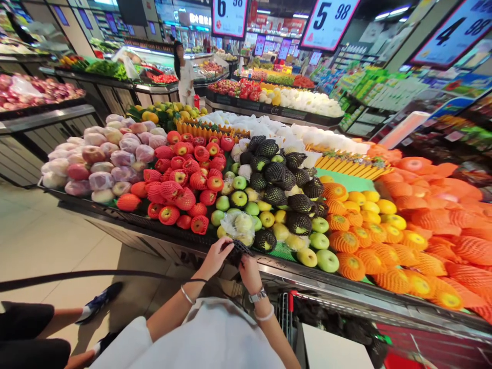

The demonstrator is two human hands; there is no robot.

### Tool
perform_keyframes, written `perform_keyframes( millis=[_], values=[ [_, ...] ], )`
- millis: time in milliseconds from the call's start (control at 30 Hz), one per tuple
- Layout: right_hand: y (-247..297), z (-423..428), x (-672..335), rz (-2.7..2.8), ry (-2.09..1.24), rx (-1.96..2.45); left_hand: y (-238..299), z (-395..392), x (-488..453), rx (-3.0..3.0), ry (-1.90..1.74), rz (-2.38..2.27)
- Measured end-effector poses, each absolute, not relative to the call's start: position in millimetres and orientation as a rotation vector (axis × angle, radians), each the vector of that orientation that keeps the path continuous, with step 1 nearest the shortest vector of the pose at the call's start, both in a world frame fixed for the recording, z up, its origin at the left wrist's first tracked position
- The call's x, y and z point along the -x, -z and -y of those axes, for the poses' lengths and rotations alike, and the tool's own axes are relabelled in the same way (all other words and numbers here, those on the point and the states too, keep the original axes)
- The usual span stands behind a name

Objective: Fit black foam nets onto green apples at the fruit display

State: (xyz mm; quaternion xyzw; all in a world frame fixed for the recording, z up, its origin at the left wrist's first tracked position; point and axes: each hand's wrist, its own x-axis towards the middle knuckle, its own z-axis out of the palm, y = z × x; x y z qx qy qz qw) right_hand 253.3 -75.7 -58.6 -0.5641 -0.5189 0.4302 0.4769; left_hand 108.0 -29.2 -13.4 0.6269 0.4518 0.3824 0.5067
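My left hand [216, 258] and my right hand [249, 272] are close together at the front edge of the fruit stand. Between them is a black foam net sleeve [240, 248], pinched by the fingers of both hands. Whether a fruit is inside the sleeve I cannot tell. Just beyond my fingers lie green apples in a clear plastic bag [243, 225]. Around it sit loose green apples [239, 199] and several fruits in black foam nets [274, 171]. A watch [257, 295] is on my right wrist.
Red apples in red nets [184, 199] and wrapped apples [125, 143] lie to the left, oranges in orange nets [348, 242] to the right. A metal rim [284, 266] edges the stand. A shopping cart [285, 310] stands below right; another person's legs [63, 320] are at lower left.
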Motion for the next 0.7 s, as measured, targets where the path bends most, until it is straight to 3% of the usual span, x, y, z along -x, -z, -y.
perform_keyframes(
  millis=[233,533,700],
  values=[
    [63.9,82.7,-237.5,1.214,-1.018,1.412,25.0,25.0,-105.0,-1.203,-0.960,-1.046],
    [53.1,80.6,-243.9,0.904,-1.051,1.181,0.3,33.6,-108.5,-1.602,-0.628,-0.915],
    [35.2,82.5,-253.9,1.020,-1.009,1.216,-10.5,37.0,-109.5,-1.790,-0.667,-0.736]
  ],
)
